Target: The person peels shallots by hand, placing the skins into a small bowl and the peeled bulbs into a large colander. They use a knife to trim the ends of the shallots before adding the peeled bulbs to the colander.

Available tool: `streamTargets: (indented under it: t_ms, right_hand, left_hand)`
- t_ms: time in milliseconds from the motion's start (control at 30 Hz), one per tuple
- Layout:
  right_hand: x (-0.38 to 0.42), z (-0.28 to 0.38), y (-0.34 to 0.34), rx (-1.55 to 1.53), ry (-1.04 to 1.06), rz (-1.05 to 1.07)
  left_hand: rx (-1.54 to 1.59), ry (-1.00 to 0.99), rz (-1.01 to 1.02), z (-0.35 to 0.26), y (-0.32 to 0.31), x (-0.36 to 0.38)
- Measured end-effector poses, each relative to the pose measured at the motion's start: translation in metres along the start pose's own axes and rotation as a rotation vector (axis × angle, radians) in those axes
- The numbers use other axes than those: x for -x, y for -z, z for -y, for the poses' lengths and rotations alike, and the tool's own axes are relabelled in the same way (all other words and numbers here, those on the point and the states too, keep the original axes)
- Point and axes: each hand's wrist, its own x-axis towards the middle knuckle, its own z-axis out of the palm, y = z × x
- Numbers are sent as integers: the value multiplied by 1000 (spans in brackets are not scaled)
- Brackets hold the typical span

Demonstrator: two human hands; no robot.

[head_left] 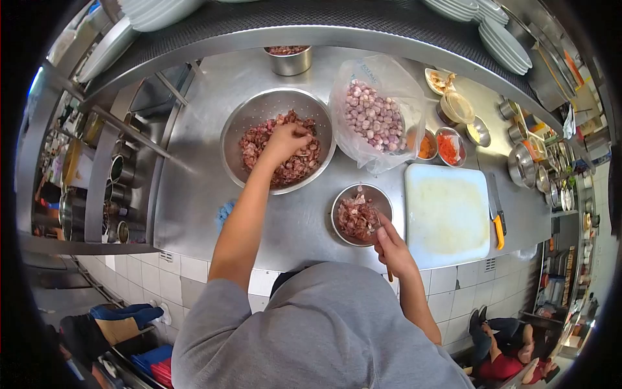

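My left hand (285, 144) reaches into a large steel colander (234, 155), its fingers curled together over a heap of reddish-brown pieces (299, 167); what they pinch is hidden. At the lower right, my right hand (394, 249) is closed on a small knife (390, 275) with a brown handle, held at the rim of a smaller steel bowl (335, 223). That bowl contains reddish skins or peelings (356, 217). Beyond the bowl lies an open clear plastic bag (343, 139) full of small purple-white shallots (374, 117).
A white cutting board (447, 217) lies right of the bowl, beside a yellow-handled knife (499, 227). Small bowls, one with red pieces (448, 150), stand behind. A steel pot (289, 63) is at the back, under a plate shelf (259, 34). People are seated at lower right.
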Motion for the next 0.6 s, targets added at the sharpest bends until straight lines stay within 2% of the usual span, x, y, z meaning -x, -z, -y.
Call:
streamTargets:
  t_ms: [33, 67, 100, 133, 167, 200, 233, 333, 433, 600]
  right_hand:
    - [1, 5, -7, 0, 97, -26]
    - [1, 7, -14, 2, 190, -55]
    - [-2, 12, -8, 11, 188, -71]
    - [-5, 16, -11, 131, 327, -33]
    - [-8, 21, -14, 256, 466, 5]
    - [-9, 27, -19, 260, 457, -1]
    - [-10, 34, -24, 303, 536, 1]
    - [-15, 51, -36, 432, 747, 1]
    - [-8, 60, -42, 477, 747, 0]
    - [-12, 46, -40, 309, 683, 53]
  left_hand:
    - [203, -19, -25, -1, -2, 15]
    - [197, -15, -14, -2, -6, 30]
    - [411, -36, -11, -10, -22, 41]
    - [613, -43, -10, -14, -31, 57]
    - [618, -37, -4, -15, -41, 70]
    - [726, -38, 7, -16, -53, 83]
    - [836, -43, 17, -17, -64, 94]
    - [875, 5, 58, -29, -91, 122]
    - [896, 4, 128, -33, -106, 140]
    - [821, -32, 148, -49, -110, 156]
